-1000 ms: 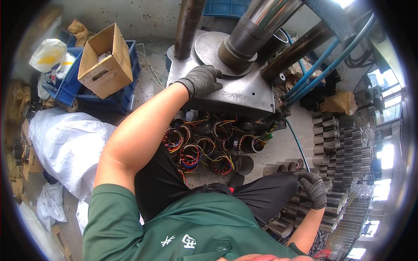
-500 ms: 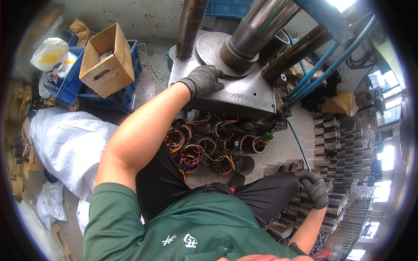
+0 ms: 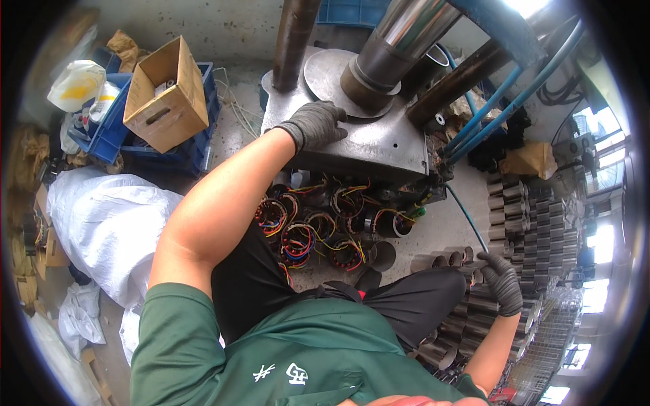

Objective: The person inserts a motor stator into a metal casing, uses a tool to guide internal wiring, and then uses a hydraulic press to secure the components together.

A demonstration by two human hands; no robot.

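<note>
My left hand [image 3: 315,126], in a dark grey knit glove, rests on the front of the steel press table [image 3: 379,143]. Its fingers are slightly bent and a little apart, with nothing held. Just beyond them is a round steel plate [image 3: 325,74], on which a dark cylindrical piece [image 3: 369,88] stands under the shiny press ram [image 3: 418,27]. Off to the right, my gloved right hand [image 3: 500,283] is closed around the end of a thin dark blue rod [image 3: 467,215] that slants down from the press's right side.
Wound motor stators [image 3: 298,243] with coloured wires lie on the floor below the press. Rows of metal cylinders [image 3: 518,223] are stacked on the right. A cardboard box [image 3: 166,101] sits on blue crates [image 3: 203,128] at left, near a white sack [image 3: 108,216]. Blue hoses [image 3: 501,115] run beside the press.
My right hand has moved outward to the right and slightly farther away, and the rod's end has swung with it. My left hand has stayed on the press table.
</note>
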